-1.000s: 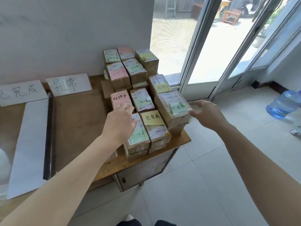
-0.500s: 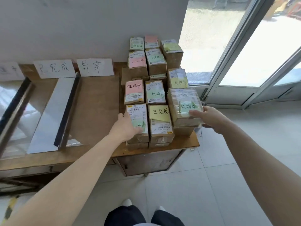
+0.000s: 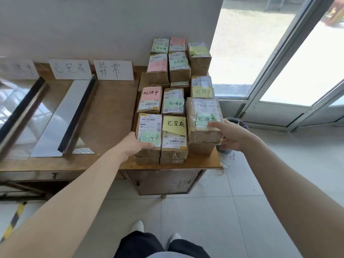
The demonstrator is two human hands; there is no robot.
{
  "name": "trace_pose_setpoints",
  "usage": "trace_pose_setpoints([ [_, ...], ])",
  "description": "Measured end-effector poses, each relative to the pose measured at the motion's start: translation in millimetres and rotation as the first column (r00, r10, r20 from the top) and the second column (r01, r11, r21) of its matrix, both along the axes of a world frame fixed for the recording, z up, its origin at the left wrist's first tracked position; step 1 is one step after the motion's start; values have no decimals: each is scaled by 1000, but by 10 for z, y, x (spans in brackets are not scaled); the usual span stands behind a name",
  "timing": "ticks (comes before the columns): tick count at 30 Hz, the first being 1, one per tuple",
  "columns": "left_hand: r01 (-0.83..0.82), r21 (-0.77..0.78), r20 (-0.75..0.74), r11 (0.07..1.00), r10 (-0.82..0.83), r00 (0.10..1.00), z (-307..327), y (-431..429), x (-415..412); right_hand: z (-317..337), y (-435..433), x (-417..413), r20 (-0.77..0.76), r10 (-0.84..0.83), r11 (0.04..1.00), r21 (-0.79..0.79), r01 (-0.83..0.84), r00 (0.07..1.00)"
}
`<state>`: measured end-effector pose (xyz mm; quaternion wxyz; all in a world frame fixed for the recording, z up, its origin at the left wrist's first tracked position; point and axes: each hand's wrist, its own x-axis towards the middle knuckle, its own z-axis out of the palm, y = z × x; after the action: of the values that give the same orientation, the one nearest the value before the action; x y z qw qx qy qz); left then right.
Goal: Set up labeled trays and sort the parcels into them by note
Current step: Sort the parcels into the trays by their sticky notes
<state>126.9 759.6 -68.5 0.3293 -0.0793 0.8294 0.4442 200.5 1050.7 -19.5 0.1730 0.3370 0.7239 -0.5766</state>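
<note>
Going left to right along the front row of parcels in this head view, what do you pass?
Left hand → parcel with green note → parcel with yellow note → plastic-wrapped parcel with green note → right hand.

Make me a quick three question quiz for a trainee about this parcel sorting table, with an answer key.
1. True or false: the left hand rests on the parcel with the yellow note.
2. Which label sign stands nearest the parcel stack? A) 已完成 sign B) 异常 sign
3. Fill in: the right hand touches the clear-wrapped parcel, whose note is coloured ____.

Key: 1 false, it is on the front-left parcel with a green note; 2 B; 3 green.
</note>
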Motion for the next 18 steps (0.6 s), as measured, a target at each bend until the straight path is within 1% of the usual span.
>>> trace_pose_setpoints([
  [5,-122,65,39,990,120,992,-15,-12,1,9,25,-21,-52,-80,994,-79,76,995],
  [8,-201,132,118,971,186,975,-29,-36,0,65,33,4,-58,-114,989,-101,107,992],
  [14,-213,241,202,947,166,965,94,-99,100,76,90,76,-77,-161,979,-143,149,984],
  [18,-177,292,200,940,121,972,226,-127,162,135,129,118,-134,-211,968,-170,187,968],
])
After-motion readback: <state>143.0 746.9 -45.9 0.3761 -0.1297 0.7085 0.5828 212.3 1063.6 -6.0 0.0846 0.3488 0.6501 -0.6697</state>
